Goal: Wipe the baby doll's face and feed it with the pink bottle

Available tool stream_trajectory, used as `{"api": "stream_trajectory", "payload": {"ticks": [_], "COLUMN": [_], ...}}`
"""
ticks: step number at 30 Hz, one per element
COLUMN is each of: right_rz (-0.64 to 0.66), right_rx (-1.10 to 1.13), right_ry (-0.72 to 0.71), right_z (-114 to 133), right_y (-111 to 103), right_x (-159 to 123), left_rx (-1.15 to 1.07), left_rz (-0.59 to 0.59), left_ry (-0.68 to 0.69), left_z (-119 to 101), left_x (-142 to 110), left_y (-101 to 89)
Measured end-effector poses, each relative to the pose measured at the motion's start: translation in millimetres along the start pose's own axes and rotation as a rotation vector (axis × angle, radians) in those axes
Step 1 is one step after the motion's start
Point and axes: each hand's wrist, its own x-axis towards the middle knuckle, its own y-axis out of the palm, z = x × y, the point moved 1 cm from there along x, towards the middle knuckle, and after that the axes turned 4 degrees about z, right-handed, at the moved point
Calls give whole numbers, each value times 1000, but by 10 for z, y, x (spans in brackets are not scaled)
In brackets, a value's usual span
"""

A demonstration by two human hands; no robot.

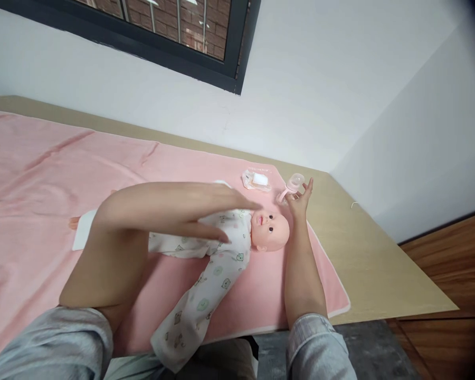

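A baby doll (269, 231) lies on its back on a pink blanket, wearing a white romper (217, 272) with a green and brown animal print. My left hand (209, 208) hovers across the doll's chest with fingers stretched out, slightly blurred, holding nothing. Beyond the doll's head, my right hand (298, 202) is at a baby bottle (293, 184) with a clear cap and pink collar. Its fingers are spread, one pointing up beside the cap; the thumb side overlaps the bottle's body. Whether it touches the bottle I cannot tell.
An opened packet (256, 180) with a white lid lies near the bottle. The pink blanket (43, 174) covers much of the wooden table (364, 264). A white wall (301, 95) and dark-framed window stand behind; wooden panels (455, 269) are at right.
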Motion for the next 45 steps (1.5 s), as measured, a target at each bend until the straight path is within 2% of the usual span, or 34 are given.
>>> {"api": "stream_trajectory", "payload": {"ticks": [2, 5, 8, 12, 16, 20, 25, 30, 38, 42, 45], "right_rz": [11, 69, 132, 237, 342, 467, 537, 583, 755, 753, 699], "right_rx": [21, 82, 157, 245, 304, 362, 399, 415, 546, 574, 547], "right_ry": [-14, -89, -185, -291, -353, -382, -378, -348, -335, -305, -276], "right_z": [161, 446, 775, 1266, 1686, 1945, 2148, 2260, 2150, 2119, 2140], "right_y": [-7, -31, -71, -87, 35, 262, 456, 472, 477, 500, 510], "right_x": [31, 95, 118, -6, -247, -496, -756, -869, -766, -749, -772], "left_rx": [52, 67, -116, -374, -373, -374, -398, -388, -285, -201, -118], "left_rz": [-44, -258, -394, -462, -490, -491, -412, -381, -421, -423, -403], "left_ry": [-23, -53, -15, -68, -159, -170, -128, -102, -158, -189, -208], "left_z": [73, 193, 329, 518, 615, 626, 614, 665, 726, 749, 757], "left_x": [13, 45, 124, 284, 401, 421, 404, 415, 390, 393, 402], "left_y": [-47, -93, -81, -5, 69, 82, 56, 58, 39, 48, 70]}}
